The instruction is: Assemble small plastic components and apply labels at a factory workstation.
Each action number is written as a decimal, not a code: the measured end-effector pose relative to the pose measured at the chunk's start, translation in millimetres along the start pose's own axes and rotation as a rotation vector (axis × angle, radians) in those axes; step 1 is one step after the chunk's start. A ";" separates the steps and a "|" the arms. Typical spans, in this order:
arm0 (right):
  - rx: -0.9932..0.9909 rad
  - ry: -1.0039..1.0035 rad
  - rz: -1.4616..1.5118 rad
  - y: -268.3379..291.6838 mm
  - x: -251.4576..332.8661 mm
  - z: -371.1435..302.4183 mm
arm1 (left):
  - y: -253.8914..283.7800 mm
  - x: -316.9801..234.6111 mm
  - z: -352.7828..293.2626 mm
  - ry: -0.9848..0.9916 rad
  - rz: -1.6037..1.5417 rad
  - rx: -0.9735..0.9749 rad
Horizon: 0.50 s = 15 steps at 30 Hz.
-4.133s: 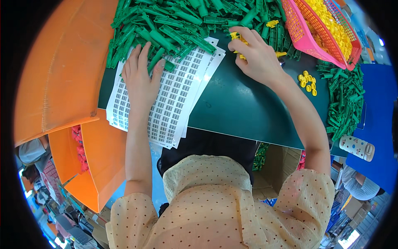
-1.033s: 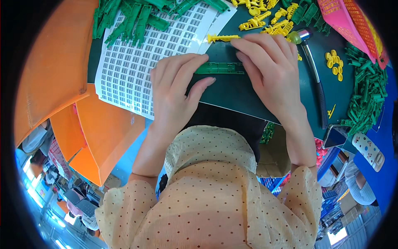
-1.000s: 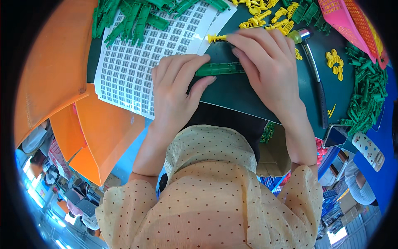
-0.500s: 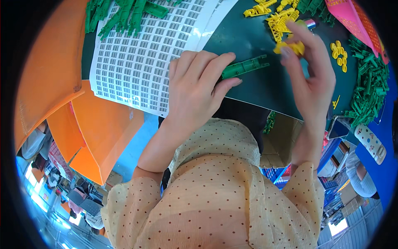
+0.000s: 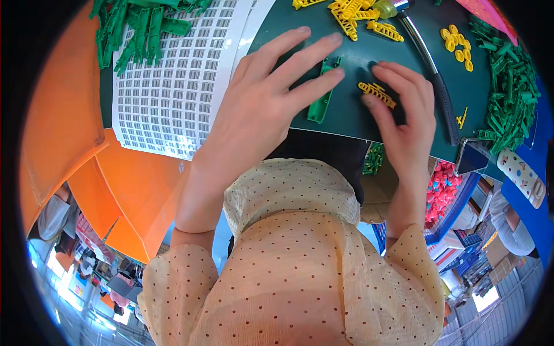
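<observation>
A long green plastic channel-shaped piece (image 5: 321, 106) lies on the dark green tabletop (image 5: 358, 124), pointing away from me. My left hand (image 5: 270, 86) is open, its fingers spread, with the index finger reaching across the green piece; whether it touches is unclear. Between the thumb and fingers of my right hand (image 5: 407, 109) is a small ridged yellow plastic piece (image 5: 378, 96), held just right of the green one. Farther back lie several similar yellow pieces (image 5: 349, 12).
A hammer (image 5: 424, 49) with a yellow-green head lies right of my right hand. Yellow rings (image 5: 457, 43) and a green parts heap (image 5: 511, 86) are farther right. At left, green pieces (image 5: 153, 29) rest on printed sheets (image 5: 167, 95). A phone (image 5: 472, 157) sits at the near right edge.
My left hand has let go of the green piece and opened. The piece has turned to point away from me. My right hand has brought the yellow piece nearer, and the hammer is now uncovered.
</observation>
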State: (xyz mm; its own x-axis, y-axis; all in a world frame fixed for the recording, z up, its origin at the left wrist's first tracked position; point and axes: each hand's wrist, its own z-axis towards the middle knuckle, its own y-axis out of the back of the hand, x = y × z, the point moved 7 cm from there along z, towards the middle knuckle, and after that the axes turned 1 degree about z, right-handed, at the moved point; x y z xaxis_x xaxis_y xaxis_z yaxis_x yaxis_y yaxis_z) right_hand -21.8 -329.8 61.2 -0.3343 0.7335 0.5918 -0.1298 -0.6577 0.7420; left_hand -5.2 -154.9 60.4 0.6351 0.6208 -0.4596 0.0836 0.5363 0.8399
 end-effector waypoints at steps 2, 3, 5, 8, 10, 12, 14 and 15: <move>0.029 0.021 -0.071 -4.7 4.8 0.6 | 0.0 3.5 1.8 -0.008 -0.032 -0.023; 0.062 0.045 -0.144 -7.8 7.2 0.6 | 1.7 4.6 2.2 -0.013 -0.065 -0.050; 0.057 0.049 -0.157 -8.2 8.2 -0.4 | 3.3 4.6 0.0 0.001 -0.078 -0.053; 0.091 -0.032 -0.129 -8.0 5.9 -2.5 | 0.9 0.7 -3.3 0.054 -0.110 -0.060; 0.072 -0.106 -0.082 -6.2 2.1 -3.6 | -3.1 0.1 -6.4 0.094 -0.129 -0.060; 0.048 -0.098 -0.075 -0.3 1.6 -4.1 | -0.8 2.1 -10.1 0.143 -0.125 -0.129; 0.026 -0.088 -0.063 5.3 1.2 -3.2 | 5.3 1.3 -13.4 0.175 -0.155 -0.191; -0.087 -0.051 -0.028 16.5 4.5 -1.7 | 10.8 1.8 -16.4 0.205 -0.185 -0.254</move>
State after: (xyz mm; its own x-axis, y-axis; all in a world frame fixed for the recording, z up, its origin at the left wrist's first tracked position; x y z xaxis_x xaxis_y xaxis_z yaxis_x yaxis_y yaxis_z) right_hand -27.0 -337.5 75.6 -0.2817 0.7578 0.5885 -0.2193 -0.6480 0.7294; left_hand -15.8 -138.6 64.0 0.4582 0.5879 -0.6666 -0.0268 0.7588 0.6508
